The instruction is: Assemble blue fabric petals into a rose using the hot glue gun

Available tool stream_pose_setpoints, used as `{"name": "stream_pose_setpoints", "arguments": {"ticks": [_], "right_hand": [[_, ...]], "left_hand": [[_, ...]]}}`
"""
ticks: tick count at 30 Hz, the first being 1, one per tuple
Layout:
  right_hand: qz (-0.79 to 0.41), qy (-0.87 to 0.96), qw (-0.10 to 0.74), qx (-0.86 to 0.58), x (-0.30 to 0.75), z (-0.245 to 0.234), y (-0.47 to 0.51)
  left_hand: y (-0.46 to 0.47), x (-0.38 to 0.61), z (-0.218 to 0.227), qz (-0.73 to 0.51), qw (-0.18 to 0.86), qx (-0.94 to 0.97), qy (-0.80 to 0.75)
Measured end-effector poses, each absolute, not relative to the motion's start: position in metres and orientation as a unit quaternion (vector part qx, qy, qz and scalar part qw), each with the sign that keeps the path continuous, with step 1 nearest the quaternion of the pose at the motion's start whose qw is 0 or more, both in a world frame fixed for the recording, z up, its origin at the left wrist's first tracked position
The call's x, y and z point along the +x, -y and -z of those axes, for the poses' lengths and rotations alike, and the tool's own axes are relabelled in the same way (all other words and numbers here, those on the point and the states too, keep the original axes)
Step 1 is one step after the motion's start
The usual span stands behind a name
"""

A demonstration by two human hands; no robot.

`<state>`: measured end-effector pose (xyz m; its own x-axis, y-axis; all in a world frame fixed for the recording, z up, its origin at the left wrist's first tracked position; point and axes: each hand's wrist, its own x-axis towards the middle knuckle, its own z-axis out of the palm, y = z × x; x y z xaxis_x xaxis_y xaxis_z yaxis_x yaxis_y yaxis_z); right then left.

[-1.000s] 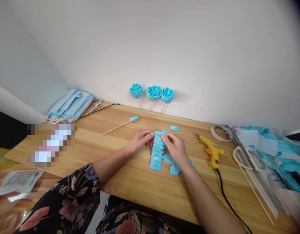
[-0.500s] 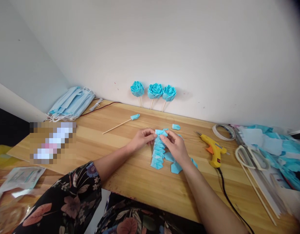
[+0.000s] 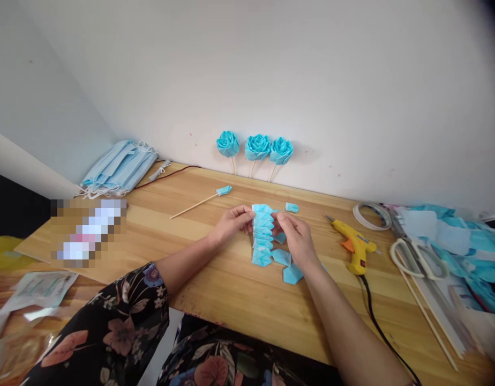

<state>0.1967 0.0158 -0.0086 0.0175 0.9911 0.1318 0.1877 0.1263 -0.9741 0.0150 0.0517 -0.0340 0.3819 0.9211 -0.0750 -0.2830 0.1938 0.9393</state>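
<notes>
A strip of overlapping folded light-blue petals [image 3: 262,236] hangs between my hands above the table. My left hand [image 3: 232,226] pinches its upper left edge between thumb and fingers. At the upper right edge, my right hand [image 3: 299,236] is closed, thumb against fingertips, on a petal tip. Several loose blue petals [image 3: 292,274] lie on the wood beneath and beside my right hand, partly hidden by it. One more folded petal [image 3: 292,207] rests just beyond that hand. To the left lies a wooden stick with a small blue bud [image 3: 224,190] on its end.
Three blue fabric flowers [image 3: 257,147] on sticks lean against the wall. A yellow glue gun [image 3: 357,246] with a black cord lies right, near a tape roll [image 3: 372,216], white-handled scissors [image 3: 420,260] and blue scraps [image 3: 458,241]. Stacked face masks [image 3: 119,167] lie back left, near a pixelated patch.
The petal strip now shows more fully, its top slightly higher. My right hand has shifted from the strip's top face to its right edge; my left hand keeps its hold.
</notes>
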Motion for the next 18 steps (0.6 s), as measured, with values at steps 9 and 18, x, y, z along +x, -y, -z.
{"name": "stream_pose_setpoints", "arguments": {"ticks": [9,18], "right_hand": [[-0.412,0.574,0.469,-0.53,0.1946,0.0112,-0.0181],[-0.394,0.557,0.491,-0.541,0.194,0.0094,-0.0171]], "left_hand": [[-0.0523,0.016,0.0308,-0.433,0.699,0.459,-0.335],[-0.0505,0.0158,0.0287,-0.394,0.674,0.514,-0.354]]}}
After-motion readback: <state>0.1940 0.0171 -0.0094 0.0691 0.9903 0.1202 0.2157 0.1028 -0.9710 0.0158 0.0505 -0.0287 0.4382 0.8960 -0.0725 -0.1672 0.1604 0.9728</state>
